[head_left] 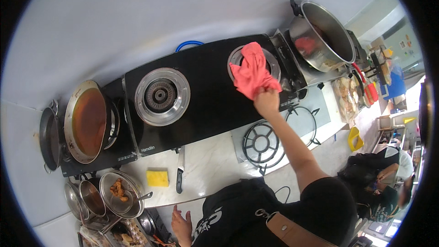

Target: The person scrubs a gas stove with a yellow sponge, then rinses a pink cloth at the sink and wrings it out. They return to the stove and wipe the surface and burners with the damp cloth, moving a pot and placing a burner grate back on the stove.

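My right hand (266, 102) grips the bunched near end of a pink cloth (253, 71); the rest spreads ahead of my fingers, partly covering a burner (274, 65) on the black stovetop (208, 80). My left hand (181, 227) hangs low beyond the counter (210, 164), fingers loosely parted, nothing visible in it. Ahead of it lie a yellow sponge (157, 178) and a knife (179, 179). Under my right forearm, and nearer to me than the cloth, is a round black pot support (260, 143). The cloth should handle as light, limp and unbreakable; whether it is damp I cannot tell. A gathered fistful seems the surest hold, since the loose far end, being soft, would fold rather than push.
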Available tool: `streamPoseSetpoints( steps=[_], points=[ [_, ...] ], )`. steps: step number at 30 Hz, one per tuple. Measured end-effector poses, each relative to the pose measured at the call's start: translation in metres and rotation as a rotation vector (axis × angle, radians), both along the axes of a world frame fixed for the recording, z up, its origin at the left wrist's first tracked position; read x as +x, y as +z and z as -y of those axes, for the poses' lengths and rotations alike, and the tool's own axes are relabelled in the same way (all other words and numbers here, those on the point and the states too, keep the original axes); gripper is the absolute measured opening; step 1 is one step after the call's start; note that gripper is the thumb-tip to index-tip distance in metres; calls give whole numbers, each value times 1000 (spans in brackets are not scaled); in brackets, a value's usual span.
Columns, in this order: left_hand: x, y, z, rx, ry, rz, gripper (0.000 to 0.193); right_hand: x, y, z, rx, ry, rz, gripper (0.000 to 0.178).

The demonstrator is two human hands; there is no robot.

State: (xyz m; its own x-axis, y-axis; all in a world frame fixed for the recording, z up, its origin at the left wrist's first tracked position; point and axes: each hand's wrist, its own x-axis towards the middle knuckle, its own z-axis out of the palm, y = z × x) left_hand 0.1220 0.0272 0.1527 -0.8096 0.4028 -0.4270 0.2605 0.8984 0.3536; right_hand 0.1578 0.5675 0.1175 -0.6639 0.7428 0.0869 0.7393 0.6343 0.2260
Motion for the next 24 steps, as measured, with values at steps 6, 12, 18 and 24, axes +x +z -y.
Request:
streamPoseSetpoints(
  steps=[6, 12, 18, 24],
  points=[
    [-5, 2, 5, 8, -45, -64, 65, -50, 10, -3, -11, 159, -277, 41],
    [-16, 6, -13, -54, -85, -20, 64, -59, -30, 2, -99, 296, -583, 58],
    [-35, 9, -45, 24, -93, 53, 62, 52, -34, -19, -314, 321, -534, 44],
    [-35, 7, -37, -84, -124, 21, 62, 78, -46, -125, -101, 232, -434, 43]
  ],
)
